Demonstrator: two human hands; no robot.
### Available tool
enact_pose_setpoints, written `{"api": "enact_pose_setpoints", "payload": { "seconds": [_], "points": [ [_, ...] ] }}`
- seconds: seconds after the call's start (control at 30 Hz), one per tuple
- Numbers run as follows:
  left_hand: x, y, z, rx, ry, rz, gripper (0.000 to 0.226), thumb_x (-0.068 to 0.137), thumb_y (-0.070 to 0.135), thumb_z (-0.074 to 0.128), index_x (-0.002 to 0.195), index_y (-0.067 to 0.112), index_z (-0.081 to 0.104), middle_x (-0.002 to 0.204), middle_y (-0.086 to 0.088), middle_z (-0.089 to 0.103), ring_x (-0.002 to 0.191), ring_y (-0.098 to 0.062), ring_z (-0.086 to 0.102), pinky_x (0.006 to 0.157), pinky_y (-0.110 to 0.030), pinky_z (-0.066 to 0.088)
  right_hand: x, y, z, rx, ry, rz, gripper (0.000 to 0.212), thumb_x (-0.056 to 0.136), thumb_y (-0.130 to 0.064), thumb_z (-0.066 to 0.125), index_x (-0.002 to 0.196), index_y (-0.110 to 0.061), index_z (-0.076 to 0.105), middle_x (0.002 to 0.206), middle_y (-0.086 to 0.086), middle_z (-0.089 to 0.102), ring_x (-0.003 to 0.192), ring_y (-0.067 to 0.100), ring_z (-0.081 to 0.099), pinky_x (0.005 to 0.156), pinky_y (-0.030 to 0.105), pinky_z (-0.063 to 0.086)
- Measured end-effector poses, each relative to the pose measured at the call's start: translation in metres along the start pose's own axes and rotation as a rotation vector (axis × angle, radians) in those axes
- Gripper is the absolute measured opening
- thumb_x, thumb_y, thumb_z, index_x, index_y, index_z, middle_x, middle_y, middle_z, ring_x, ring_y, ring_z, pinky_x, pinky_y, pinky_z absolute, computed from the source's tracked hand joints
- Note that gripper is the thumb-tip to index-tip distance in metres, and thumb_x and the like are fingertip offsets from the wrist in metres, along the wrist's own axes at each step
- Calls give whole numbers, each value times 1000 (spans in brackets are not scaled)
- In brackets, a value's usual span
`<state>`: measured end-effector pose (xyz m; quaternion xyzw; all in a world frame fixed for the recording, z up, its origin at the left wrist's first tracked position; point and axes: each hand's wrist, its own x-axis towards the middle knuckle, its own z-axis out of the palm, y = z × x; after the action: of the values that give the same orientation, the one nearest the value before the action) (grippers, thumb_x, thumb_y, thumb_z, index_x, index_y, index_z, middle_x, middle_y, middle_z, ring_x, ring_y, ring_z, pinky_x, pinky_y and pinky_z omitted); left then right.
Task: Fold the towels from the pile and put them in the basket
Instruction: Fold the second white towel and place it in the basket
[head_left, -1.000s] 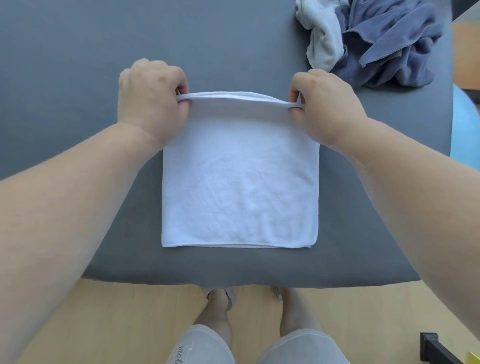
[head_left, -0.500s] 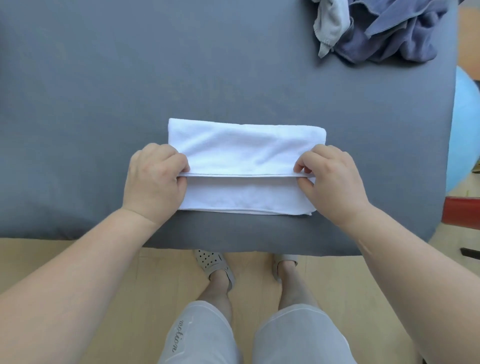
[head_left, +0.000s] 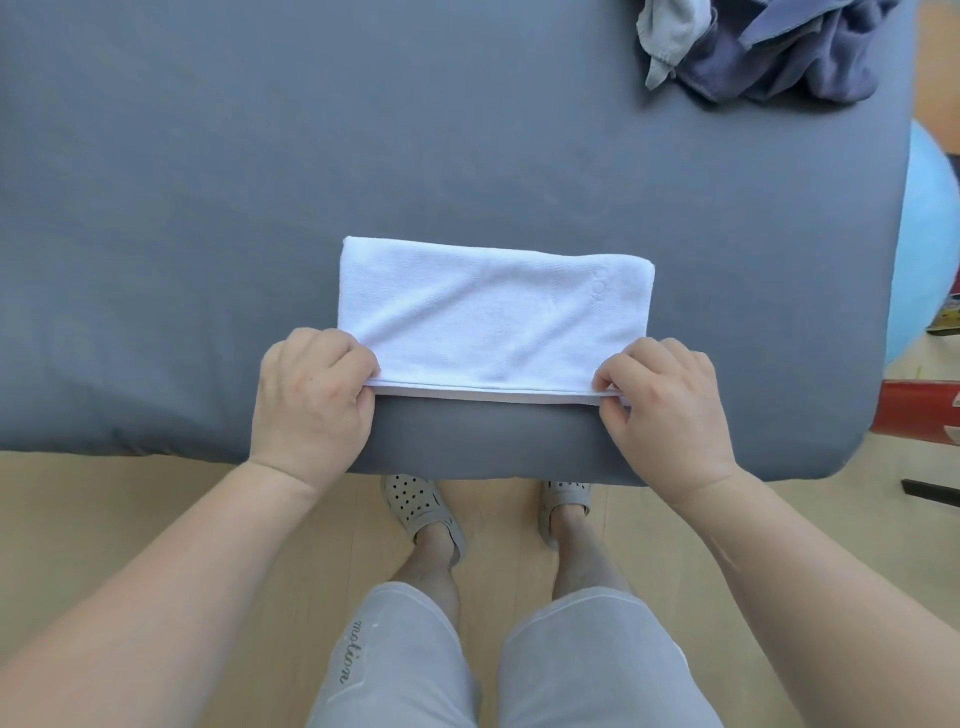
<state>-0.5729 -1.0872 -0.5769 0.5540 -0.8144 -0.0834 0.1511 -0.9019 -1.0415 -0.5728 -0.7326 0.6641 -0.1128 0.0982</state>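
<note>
A white towel (head_left: 493, 317) lies folded into a wide, short rectangle on the grey table (head_left: 260, 182), close to the near edge. My left hand (head_left: 311, 405) pinches its near left corner. My right hand (head_left: 670, 410) pinches its near right corner. The top layer's near edge lines up almost exactly with the layer beneath. At the far right of the table sits the pile (head_left: 810, 47): crumpled blue-grey towels with a light grey one beside them. No basket is in view.
A light blue ball (head_left: 930, 249) sits beyond the table's right edge, with a red object (head_left: 919, 410) below it. My legs and sandals stand on the wooden floor (head_left: 130, 509) at the table's near edge.
Both hands carried the towel's far edge toward me and laid it over the near edge, halving the towel. The view also tilted down, so the pile sits higher in the frame.
</note>
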Motion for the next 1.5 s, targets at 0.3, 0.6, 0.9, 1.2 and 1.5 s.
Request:
{"api": "enact_pose_setpoints", "payload": {
  "seconds": [0.3, 0.6, 0.9, 1.2, 1.5],
  "points": [
    [-3, 0, 2, -31, -93, 23, 11, 78, 9, 60, 75, 11, 69, 74, -2, 59, 69, -30, 47, 60, -42, 40, 2, 5, -2, -88, -34, 68, 22, 68, 3, 67, 74, -18, 63, 73, -2, 52, 70, 27, 43, 70, 32, 24],
    [30, 21, -11, -52, 96, -41, 17, 91, 14, 59, 100, 6, 72, 97, -12, 65, 84, -38, 57, 73, -47, 45, 38, -25, -15, 27, 130, 17, 24, 86, -39, 66, 89, -16, 70, 91, 3, 61, 84, 30, 55, 76, 38, 39],
    [53, 32, 31, 237, -484, -137, 77, 100, 60, 14, 158, 17, -12, 166, -1, -20, 152, -24, -21, 121, -58, -9, 79, -80, 42, -180, -326, 24, 68, 104, -52, 24, 161, -21, 5, 170, 2, -5, 155, 29, -8, 123, 56, -4],
    [45, 21, 34, 295, -546, -176, 108, 79, 86, 2, 154, 13, -24, 161, -8, -33, 149, -25, -29, 119, -62, -6, 54, -34, 34, -246, -404, 205, 100, 86, -86, 14, 160, -24, -10, 165, 13, -23, 152, 32, -22, 122, 58, -7],
    [45, 17, 30, 199, -486, -146, 100, 87, 80, 13, 159, 15, -11, 165, -7, -22, 152, -25, -20, 120, -62, -4, 55, -28, 21, -225, -390, 173, 98, 89, -83, 15, 161, -20, -6, 166, 13, -20, 153, 34, -19, 119, 64, -9]
  ]
}}
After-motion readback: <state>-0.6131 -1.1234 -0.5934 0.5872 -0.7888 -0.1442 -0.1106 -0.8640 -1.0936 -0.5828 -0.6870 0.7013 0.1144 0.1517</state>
